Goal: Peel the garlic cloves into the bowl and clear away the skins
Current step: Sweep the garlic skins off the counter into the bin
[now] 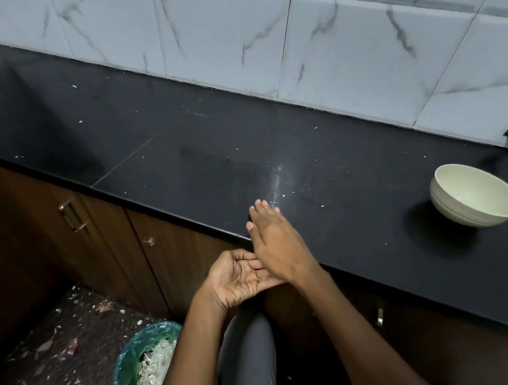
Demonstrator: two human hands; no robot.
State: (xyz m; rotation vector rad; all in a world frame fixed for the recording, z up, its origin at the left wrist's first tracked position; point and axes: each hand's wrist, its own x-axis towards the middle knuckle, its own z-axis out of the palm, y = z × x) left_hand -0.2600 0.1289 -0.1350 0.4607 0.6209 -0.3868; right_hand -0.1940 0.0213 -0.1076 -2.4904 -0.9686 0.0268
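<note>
My right hand (273, 241) lies flat, palm down, on the front edge of the black counter (177, 157), fingers straight and touching small white skin flakes (279, 196). My left hand (241, 276) is cupped palm up just below the counter edge, against the right hand's side; I see nothing in its palm. A cream bowl (474, 195) stands on the counter at the right; its inside is hidden from here. Tiny skin bits are scattered over the counter.
A bin with a teal liner (140, 369), holding pale skins, stands on the floor at lower left. Skins litter the dark floor (59, 344). Brown cabinet doors (96, 232) run under the counter. White marble tiles (322, 38) back it.
</note>
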